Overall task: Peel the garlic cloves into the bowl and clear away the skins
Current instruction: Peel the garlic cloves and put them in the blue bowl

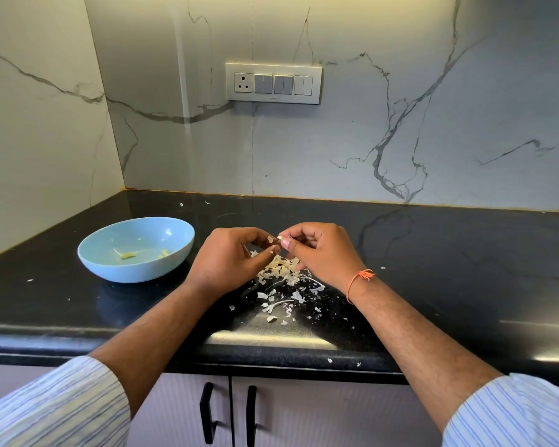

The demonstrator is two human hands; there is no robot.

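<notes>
Above the heap of skins [283, 269], between your two hands, sits the garlic clove [280, 237]: your right hand [320, 250] pinches it at the fingertips, and your left hand [236, 253] curls its thumb and forefinger in to pick at the skin. The clove is small and likely slippery, so a hard tug could flick it onto the bench [433, 253] or off the front edge. Both wrists hang clear of the surface, forearms angled inward. Flakes already lie scattered wide, so more tearing may spread them. The blue bowl [136, 250] sits to your left, holding a few peeled pieces.
</notes>
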